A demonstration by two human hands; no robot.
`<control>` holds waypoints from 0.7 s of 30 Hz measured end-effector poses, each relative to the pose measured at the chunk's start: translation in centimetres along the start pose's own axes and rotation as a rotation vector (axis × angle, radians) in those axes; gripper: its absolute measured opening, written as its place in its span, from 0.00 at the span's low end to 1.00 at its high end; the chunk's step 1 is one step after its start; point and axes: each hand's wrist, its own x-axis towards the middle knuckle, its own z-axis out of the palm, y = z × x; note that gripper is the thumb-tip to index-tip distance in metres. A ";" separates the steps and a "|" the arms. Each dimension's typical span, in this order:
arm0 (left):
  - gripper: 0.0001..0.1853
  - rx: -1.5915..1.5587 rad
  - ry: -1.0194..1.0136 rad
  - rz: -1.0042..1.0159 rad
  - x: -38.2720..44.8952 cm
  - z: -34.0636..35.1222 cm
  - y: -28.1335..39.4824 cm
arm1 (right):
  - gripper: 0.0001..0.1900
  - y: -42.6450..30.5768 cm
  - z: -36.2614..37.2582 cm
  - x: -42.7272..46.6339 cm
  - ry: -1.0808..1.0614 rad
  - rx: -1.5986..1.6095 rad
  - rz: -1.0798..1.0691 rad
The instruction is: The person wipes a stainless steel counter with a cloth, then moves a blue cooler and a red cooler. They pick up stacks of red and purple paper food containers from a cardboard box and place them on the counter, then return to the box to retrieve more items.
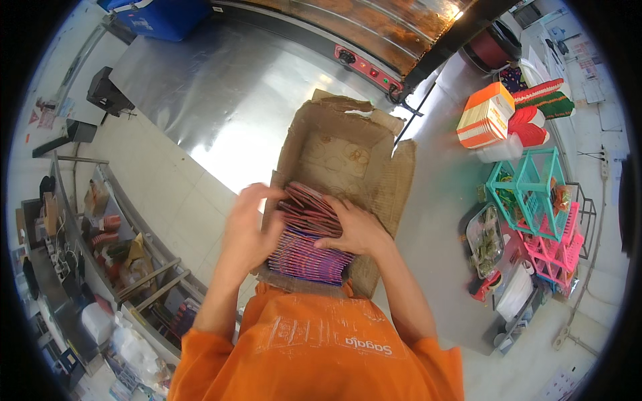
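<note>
A worn cardboard box (333, 138) with torn flaps stands right before me. Its near end holds a tight row of thin purple-and-red printed packets or folded cartons (308, 258), stacked on edge. Farther in, a looser reddish bunch of the same kind (306, 208) leans at an angle. My right hand (358, 225) rests on the right side of this bunch, fingers over its top and thumb on the purple row. At the box's left edge my left hand (253, 220) is blurred, its fingers apart beside the bunch and nothing seen in them.
The box stands by a steel counter (215, 95). Behind is a heated display cabinet (371, 67) with a red control panel. At right are orange-and-white cartons (486, 115), a teal plastic rack (531, 188), a pink basket (556, 245) and a clear tray (485, 240). A blue cooler (160, 17) sits far left.
</note>
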 end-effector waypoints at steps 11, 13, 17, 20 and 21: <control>0.37 -0.768 -0.305 -0.662 -10.1 5.0 -4.5 | 0.65 -2.3 2.2 4.8 -0.389 0.063 -0.024; 0.34 -0.799 -0.289 -0.396 -8.4 5.2 -5.3 | 0.64 -2.8 1.3 5.1 -0.278 -0.016 -0.042; 0.32 -0.736 -0.325 -0.145 -4.3 4.7 -4.6 | 0.57 0.1 -3.0 5.6 -0.376 0.199 0.253; 0.29 -0.788 -0.359 -0.333 -0.7 5.6 -3.2 | 0.50 3.7 -3.5 6.4 -0.416 0.368 0.523; 0.29 -0.782 -0.366 -0.391 -0.1 6.1 -2.7 | 0.50 4.8 -2.8 6.3 -0.344 0.520 0.513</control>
